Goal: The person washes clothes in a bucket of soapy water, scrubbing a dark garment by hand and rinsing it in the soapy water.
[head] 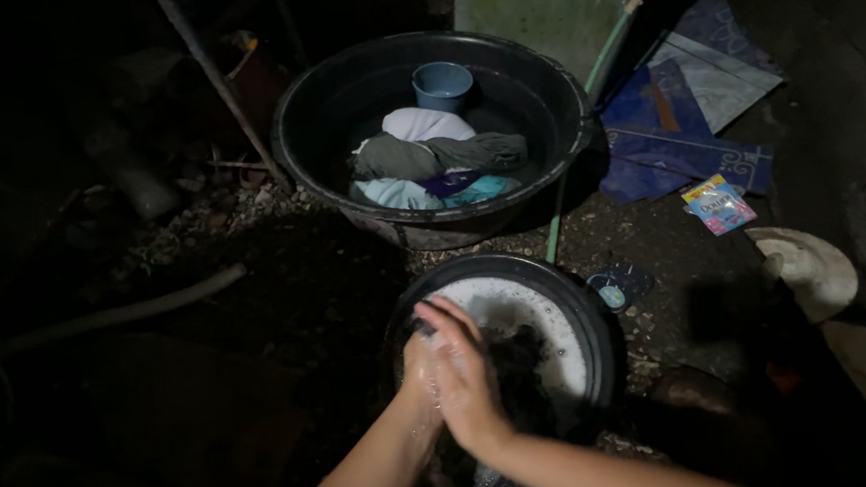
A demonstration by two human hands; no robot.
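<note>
Both hands are pressed together over the near side of a small dark basin [598, 324] of soapy water that sits on the ground. Coming in from the lower right, the right hand [469, 372] lies on top with its fingers laid flat across the left hand [419, 375], which is mostly covered. Suds cling to the fingers and wrists. A dark wet cloth [521, 363] sits in the foam just beside the hands and seems to run in between the palms, though the light is too dim to be sure how much of it they clamp.

Beyond the small basin, well up the view, stands a large black tub [324, 100]. Inside it lies a heap of wrung clothes: a white piece [426, 124] at the back, a grey twisted roll [438, 156] across the middle, and light blue fabric [390, 193] at the front. A small blue cup [441, 85] stands upright behind the heap, against the far wall of the tub.

To the right of the tub, blue patterned sheets [681, 128] lie on the ground, with a small colourful sachet [717, 204] near them. A pale hose [107, 316] runs across the dark ground on the left.
</note>
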